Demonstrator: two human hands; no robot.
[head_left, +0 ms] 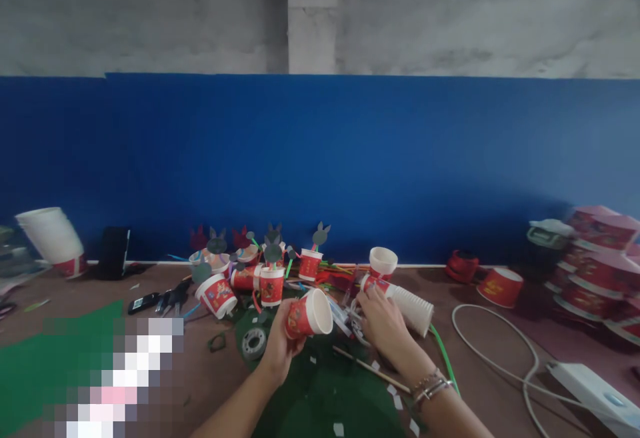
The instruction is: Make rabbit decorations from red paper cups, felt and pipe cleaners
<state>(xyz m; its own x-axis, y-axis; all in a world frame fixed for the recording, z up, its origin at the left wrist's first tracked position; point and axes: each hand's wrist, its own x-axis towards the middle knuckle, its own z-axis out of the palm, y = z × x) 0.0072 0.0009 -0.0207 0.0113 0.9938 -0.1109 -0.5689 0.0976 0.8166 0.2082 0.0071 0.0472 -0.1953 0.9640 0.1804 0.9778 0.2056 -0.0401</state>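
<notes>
My left hand (pixel 281 346) is wrapped round a red paper cup (pixel 300 318), tilted so its white rim faces right. My right hand (pixel 381 318) reaches down with bent fingers at the near side of a lying stack of paper cups (pixel 413 310). Beside those fingers lies a tangle of white cord and clear pieces (pixel 345 318); what they grip, if anything, I cannot make out. Behind my left hand stands a red cup with a dark rabbit-head cutout (pixel 273 285). Another red cup (pixel 217 295) leans to its left.
A grey tape roll (pixel 254 343) and a thin stick (pixel 373 370) lie on green sheet. Scissors (pixel 173 299) rest at left. A white cable (pixel 530 341) loops towards a power strip (pixel 595 391). Stacked red tubs (pixel 600 271) stand far right, a tall white cup stack (pixel 50 235) far left.
</notes>
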